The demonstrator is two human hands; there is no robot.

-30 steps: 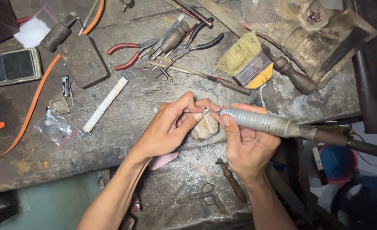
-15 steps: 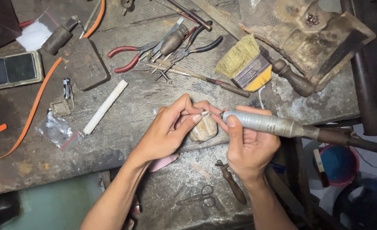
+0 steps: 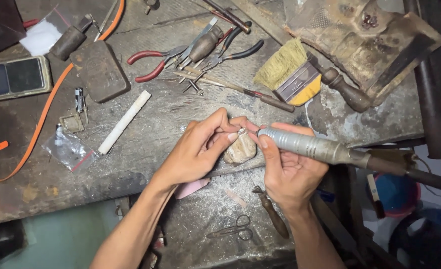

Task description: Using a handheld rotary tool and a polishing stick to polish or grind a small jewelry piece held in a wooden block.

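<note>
A small metal piece (image 3: 241, 131) is pinched by the left hand (image 3: 200, 152) against a wooden peg (image 3: 240, 148); a rotary handpiece (image 3: 310, 147) is gripped by the right hand (image 3: 287, 172).

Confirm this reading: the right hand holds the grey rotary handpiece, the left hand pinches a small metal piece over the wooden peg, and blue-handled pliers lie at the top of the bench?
Not quite. In the head view the pliers have red handles, not blue. The rest stands: right hand on the handpiece, left hand pinching the small metal piece over the peg.
</note>
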